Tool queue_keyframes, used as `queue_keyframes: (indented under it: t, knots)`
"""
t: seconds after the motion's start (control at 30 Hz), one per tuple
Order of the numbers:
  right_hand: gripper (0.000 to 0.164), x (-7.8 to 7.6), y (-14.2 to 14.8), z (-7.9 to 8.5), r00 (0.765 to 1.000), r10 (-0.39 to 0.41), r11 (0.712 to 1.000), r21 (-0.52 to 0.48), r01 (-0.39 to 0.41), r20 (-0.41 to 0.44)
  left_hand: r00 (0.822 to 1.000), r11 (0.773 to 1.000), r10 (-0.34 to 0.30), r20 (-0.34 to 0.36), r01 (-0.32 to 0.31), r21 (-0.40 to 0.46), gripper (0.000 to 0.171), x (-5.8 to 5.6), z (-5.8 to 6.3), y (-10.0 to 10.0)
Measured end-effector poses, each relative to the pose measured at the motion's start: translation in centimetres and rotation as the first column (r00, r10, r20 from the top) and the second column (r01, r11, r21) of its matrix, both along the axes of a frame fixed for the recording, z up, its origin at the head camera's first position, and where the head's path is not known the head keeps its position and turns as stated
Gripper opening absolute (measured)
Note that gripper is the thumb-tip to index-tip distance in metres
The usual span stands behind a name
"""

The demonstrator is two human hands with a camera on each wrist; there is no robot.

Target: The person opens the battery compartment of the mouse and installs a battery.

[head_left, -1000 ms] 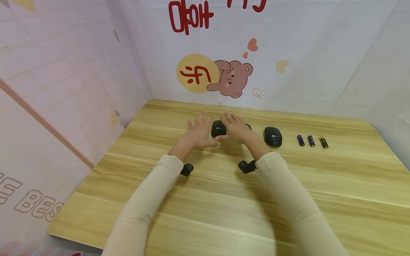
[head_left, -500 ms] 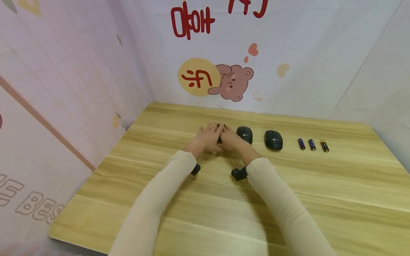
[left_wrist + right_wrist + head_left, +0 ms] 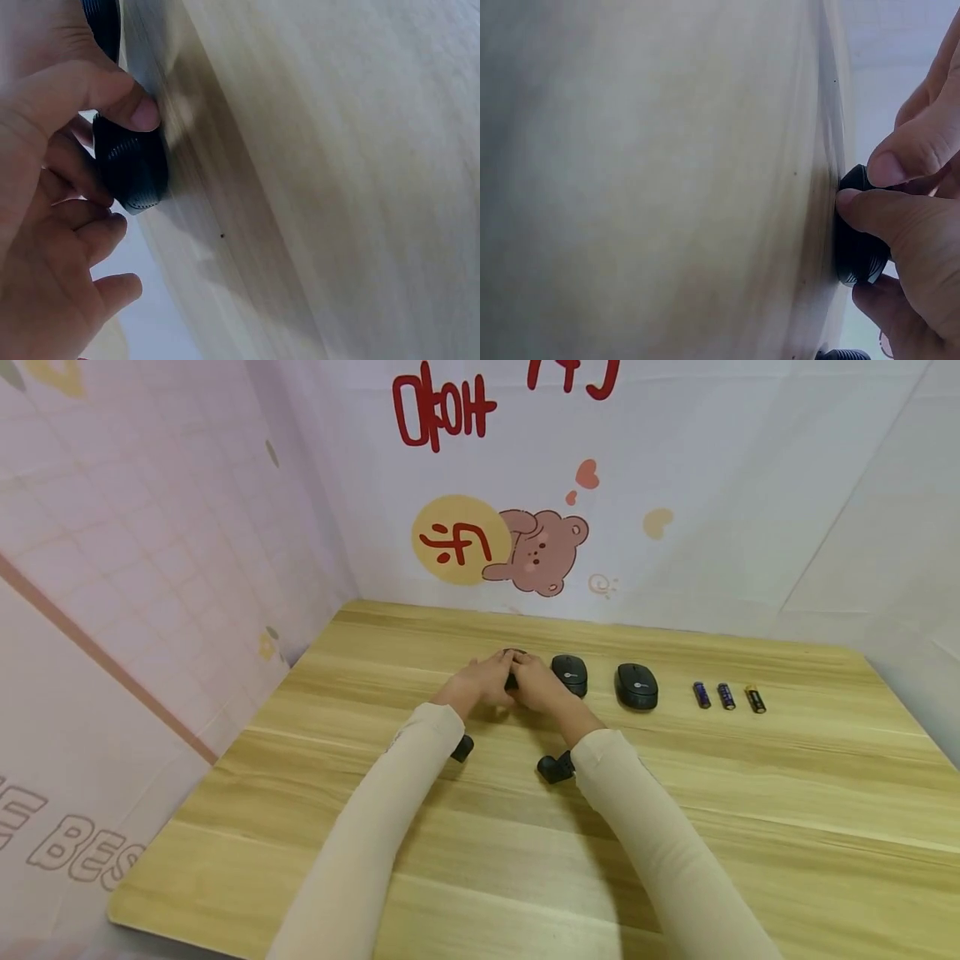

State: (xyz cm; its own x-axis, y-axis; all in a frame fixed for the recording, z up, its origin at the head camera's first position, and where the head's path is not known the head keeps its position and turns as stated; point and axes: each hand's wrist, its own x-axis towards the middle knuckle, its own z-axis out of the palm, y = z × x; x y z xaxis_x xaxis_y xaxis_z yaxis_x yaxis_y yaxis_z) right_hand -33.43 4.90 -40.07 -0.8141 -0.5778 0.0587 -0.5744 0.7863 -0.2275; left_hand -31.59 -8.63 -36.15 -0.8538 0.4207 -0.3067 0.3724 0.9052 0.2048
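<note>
Both left hand (image 3: 483, 682) and right hand (image 3: 540, 685) pinch a black mouse (image 3: 133, 166); its long axis runs toward the wall (image 3: 705, 452); which end leads, I can't tell.

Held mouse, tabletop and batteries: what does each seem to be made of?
Held mouse: probably hard plastic, black; the left wrist view shows a dark, moulded-looking body with fine ribbing.
Tabletop: wood or wood-look laminate, with long grain streaks and a soft sheen; which one stays open.
Batteries: likely metal cells in printed wraps, two bluish-purple, one black and gold; too small to confirm.
</note>
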Motion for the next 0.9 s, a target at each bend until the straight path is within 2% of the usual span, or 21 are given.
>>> queue_keyframes:
  t: [0.23,0.43,0.57,0.7,0.9]
  knots:
    - [0.064,-0.1,0.0,0.2,1.0,-0.009,1.0,0.011,0.009,-0.008,1.0,0.999,0.01,0.015,-0.01,0.041,0.085,-0.2,-0.5,-0.2]
    - [0.063,-0.2,0.6,0.7,0.996,-0.075,0.996,-0.052,0.078,0.053,1.0,0.998,0.014,-0.009,-0.013,0.067,0.081,-0.5,-0.7,-0.4]
    - [0.059,-0.1,1.3,1.2,0.985,-0.117,0.984,-0.121,0.132,0.127,0.997,0.995,0.012,-0.074,-0.004,0.103,0.066,-0.6,-0.4,-0.3]
    - [0.051,-0.2,2.0,1.6,0.984,-0.109,0.962,-0.235,0.14,0.139,0.988,0.993,0.001,-0.154,0.018,0.12,0.045,-0.6,-0.3,-0.1]
    - [0.048,-0.2,2.9,1.7,0.983,-0.104,0.92,-0.361,0.151,0.148,0.966,0.99,0.027,-0.256,0.01,0.14,0.035,-0.4,-0.5,0.0]
